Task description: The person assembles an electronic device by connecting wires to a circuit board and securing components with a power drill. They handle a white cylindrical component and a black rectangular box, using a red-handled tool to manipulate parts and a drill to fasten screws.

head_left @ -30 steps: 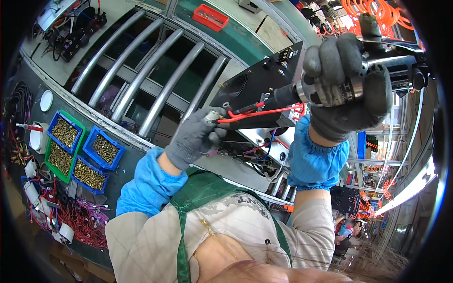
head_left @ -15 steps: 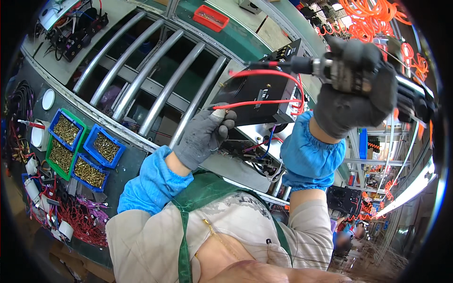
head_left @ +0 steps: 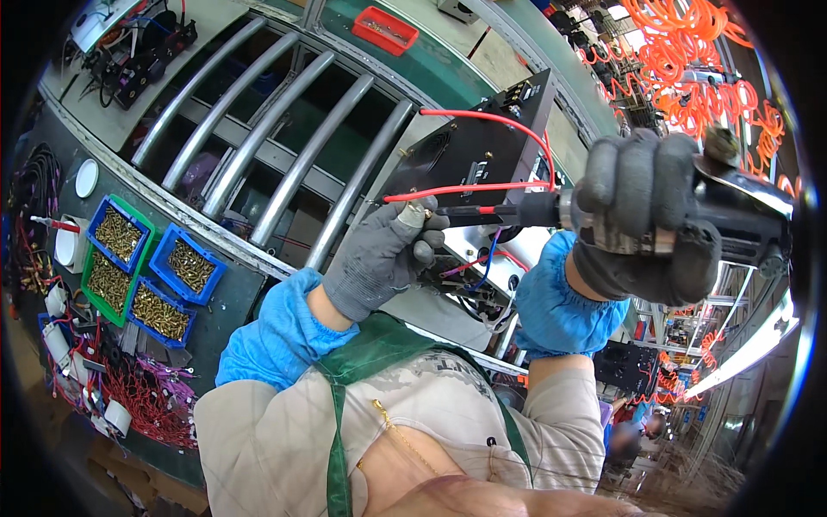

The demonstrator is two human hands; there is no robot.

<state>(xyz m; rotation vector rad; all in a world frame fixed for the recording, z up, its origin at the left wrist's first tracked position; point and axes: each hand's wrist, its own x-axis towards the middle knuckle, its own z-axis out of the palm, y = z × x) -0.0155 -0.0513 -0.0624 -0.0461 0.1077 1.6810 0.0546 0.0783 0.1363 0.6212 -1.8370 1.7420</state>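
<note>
My left hand (head_left: 383,258), in a grey glove, is closed with thumb and fingertips pinched around a small brass-coloured screw (head_left: 428,203). A red cable (head_left: 469,188) ends just above those fingertips. In a dark grey glove, my right hand (head_left: 646,215) wraps around a power screwdriver (head_left: 741,207). Its dark bit (head_left: 469,212), with a red band, points left and reaches the left fingertips; whether it touches the screw I cannot tell. Behind both hands stands a black metal box (head_left: 457,159) with brass posts. A second red cable (head_left: 491,119) curves over it.
Steel rollers (head_left: 289,155) lie left of the box. Blue and green trays (head_left: 177,297) of brass-coloured screws stand on the bench at left, with bundled wires (head_left: 155,405) nearer me. A red tray (head_left: 385,31) sits at the far side. Orange coiled hoses (head_left: 689,52) hang at right.
My right hand has come down with the power screwdriver, bringing its bit from above the red cable to my left fingertips. My left hand has shifted slightly right.
</note>
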